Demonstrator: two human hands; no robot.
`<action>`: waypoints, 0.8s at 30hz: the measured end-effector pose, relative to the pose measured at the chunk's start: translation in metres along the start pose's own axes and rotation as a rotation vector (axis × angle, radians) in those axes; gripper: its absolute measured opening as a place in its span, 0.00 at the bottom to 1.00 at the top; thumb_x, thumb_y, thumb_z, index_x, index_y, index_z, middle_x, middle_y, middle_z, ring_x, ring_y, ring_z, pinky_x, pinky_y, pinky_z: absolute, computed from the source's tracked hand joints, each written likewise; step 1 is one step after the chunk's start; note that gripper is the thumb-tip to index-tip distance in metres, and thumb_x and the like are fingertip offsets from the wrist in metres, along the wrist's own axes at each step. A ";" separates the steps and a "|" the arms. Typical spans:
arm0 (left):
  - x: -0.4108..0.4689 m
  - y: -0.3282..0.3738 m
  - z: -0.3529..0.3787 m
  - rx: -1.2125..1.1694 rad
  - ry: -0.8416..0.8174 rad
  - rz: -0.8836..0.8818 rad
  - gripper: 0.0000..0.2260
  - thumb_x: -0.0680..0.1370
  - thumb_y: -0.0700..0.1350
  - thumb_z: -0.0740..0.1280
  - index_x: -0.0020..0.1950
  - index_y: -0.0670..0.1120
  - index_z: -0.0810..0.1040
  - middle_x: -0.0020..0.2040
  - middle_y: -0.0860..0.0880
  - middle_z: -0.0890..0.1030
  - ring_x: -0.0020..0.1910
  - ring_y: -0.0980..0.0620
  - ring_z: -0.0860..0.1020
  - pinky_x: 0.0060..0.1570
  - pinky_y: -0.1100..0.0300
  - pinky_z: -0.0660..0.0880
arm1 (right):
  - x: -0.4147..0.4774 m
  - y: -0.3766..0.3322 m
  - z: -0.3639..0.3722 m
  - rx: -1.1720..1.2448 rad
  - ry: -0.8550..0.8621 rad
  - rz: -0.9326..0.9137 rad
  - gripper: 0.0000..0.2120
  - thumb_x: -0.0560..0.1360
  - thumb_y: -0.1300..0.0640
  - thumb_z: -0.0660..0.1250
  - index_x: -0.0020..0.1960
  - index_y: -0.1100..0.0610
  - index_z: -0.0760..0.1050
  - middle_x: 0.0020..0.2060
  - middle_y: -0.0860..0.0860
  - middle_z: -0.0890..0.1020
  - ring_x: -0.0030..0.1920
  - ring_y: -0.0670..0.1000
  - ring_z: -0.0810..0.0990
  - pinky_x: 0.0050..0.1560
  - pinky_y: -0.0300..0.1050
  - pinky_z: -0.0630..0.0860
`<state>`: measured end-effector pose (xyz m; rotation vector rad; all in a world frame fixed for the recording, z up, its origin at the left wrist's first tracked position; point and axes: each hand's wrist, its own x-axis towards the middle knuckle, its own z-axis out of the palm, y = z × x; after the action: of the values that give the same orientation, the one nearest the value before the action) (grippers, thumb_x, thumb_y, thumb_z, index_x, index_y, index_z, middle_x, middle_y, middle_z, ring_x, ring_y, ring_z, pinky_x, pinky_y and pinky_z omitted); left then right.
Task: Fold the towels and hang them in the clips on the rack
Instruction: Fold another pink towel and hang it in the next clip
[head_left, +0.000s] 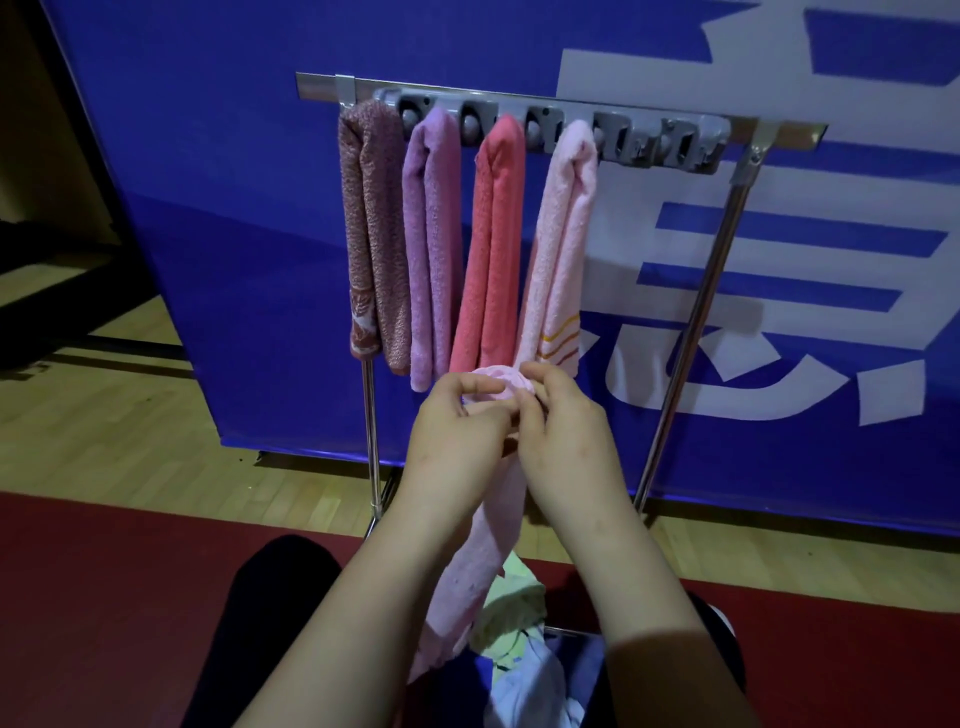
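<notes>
"So, progress?"
"Four hung towels (493, 234) sit in clips (654, 143) on the rack (727, 249); clips at the right are free. Left hand (457, 421) and right hand (566, 431), grip closed, pinch the pink towel (493, 519) below them. Pile (519, 654) remains."

Rack tubes (696, 322) gleamed: polished metal, smooth! The clip strip (654, 143) looked matt grey plastic. Hung towels (431, 234) showed nubby terry cloth, the brown towel (371, 234) coarsest. The pink towel (491, 545) was soft, fuzzy cloth. Floorboards (130, 431) shone, varnished wood; the red mat (104, 597) looked dull.

Forearms (363, 597) extended forward; left hand (457, 436), right hand (569, 436) touching, fingers (480, 387) curled, pinching.
</notes>
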<state>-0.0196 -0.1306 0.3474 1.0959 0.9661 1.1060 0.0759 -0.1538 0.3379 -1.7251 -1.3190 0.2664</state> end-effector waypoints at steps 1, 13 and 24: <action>-0.001 0.001 0.000 0.006 -0.005 0.001 0.09 0.76 0.35 0.70 0.56 0.42 0.77 0.42 0.42 0.86 0.32 0.57 0.83 0.27 0.67 0.75 | 0.000 0.000 0.001 -0.009 -0.003 0.002 0.16 0.83 0.58 0.57 0.70 0.53 0.71 0.57 0.54 0.83 0.42 0.41 0.76 0.34 0.20 0.69; 0.019 -0.010 -0.023 0.716 -0.034 0.422 0.12 0.75 0.41 0.68 0.54 0.57 0.78 0.51 0.50 0.75 0.53 0.49 0.73 0.53 0.59 0.72 | -0.002 0.012 -0.002 0.089 0.130 0.054 0.15 0.83 0.61 0.55 0.65 0.53 0.74 0.58 0.52 0.81 0.56 0.50 0.78 0.52 0.42 0.74; 0.028 -0.008 -0.046 0.907 -0.224 0.491 0.04 0.76 0.48 0.72 0.46 0.53 0.78 0.49 0.58 0.79 0.52 0.58 0.75 0.51 0.61 0.70 | 0.002 0.028 -0.013 0.114 0.075 -0.066 0.12 0.83 0.60 0.56 0.62 0.49 0.71 0.55 0.47 0.81 0.55 0.46 0.80 0.52 0.37 0.76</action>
<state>-0.0569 -0.0955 0.3287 2.2358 1.0659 0.8823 0.1029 -0.1596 0.3249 -1.5785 -1.2796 0.2324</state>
